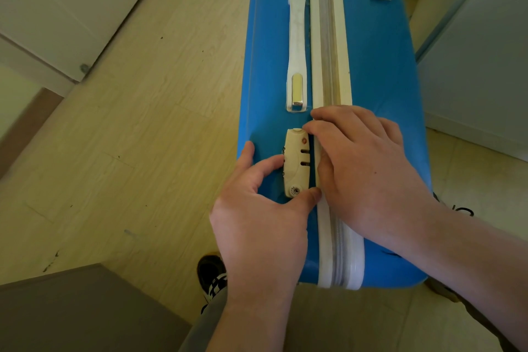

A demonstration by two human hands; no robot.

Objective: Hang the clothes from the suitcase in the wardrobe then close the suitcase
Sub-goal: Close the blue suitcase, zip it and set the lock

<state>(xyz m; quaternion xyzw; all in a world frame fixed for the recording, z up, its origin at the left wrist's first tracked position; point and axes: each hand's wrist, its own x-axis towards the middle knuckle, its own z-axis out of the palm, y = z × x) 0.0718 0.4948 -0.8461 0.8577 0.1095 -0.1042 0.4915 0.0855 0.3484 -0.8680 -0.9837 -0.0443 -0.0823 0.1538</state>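
A blue hard-shell suitcase (377, 71) stands on its side on the floor, its white zipper band (328, 37) running up the middle and looking zipped. A white carry handle (297, 37) lies left of the zipper. Below it sits a cream combination lock (297, 163). My left hand (257, 208) rests on the shell with thumb and forefinger around the lock. My right hand (363, 163) lies over the zipper band beside the lock, fingertips at the lock's upper edge; what they pinch is hidden. No clothes are in view.
Pale wood-look floor (143, 123) lies to the left. A white cabinet door (57, 8) is at upper left, a grey box corner (71, 311) at lower left, a white-grey cabinet (480, 66) at right. My shoe (211, 274) stands by the suitcase's near end.
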